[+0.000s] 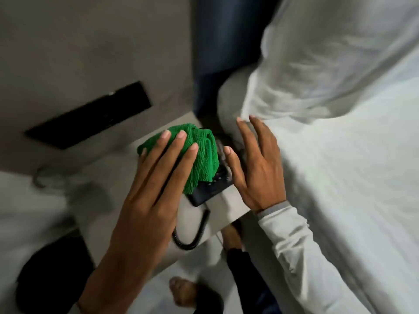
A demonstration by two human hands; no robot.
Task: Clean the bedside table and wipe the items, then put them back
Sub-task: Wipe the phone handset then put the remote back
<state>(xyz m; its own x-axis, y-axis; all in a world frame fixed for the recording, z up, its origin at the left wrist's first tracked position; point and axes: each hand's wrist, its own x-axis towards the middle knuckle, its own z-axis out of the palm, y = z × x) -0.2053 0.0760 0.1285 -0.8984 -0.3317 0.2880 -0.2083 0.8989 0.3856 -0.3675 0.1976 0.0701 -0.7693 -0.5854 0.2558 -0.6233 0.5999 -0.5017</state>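
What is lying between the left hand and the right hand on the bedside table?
In the head view, the green cloth and the black telephone under it lie between the left hand and the right hand.

Item count: two hands (left (154, 177), right (256, 164)), one green cloth (201, 152), one black phone (213, 189), one coiled cord (192, 236), one table (226, 205), one bed (351, 177).

A bright green ribbed cloth (199, 155) is seen at the centre, with a black telephone (210, 189) and its black coiled cord (192, 234) at six o'clock of it. The bedside table (229, 205) is coloured pale grey-white. White bedding (340, 132) is shown at three o'clock, a black wall panel (90, 114) at ten o'clock, and a light grey sleeve (290, 241) at five o'clock.
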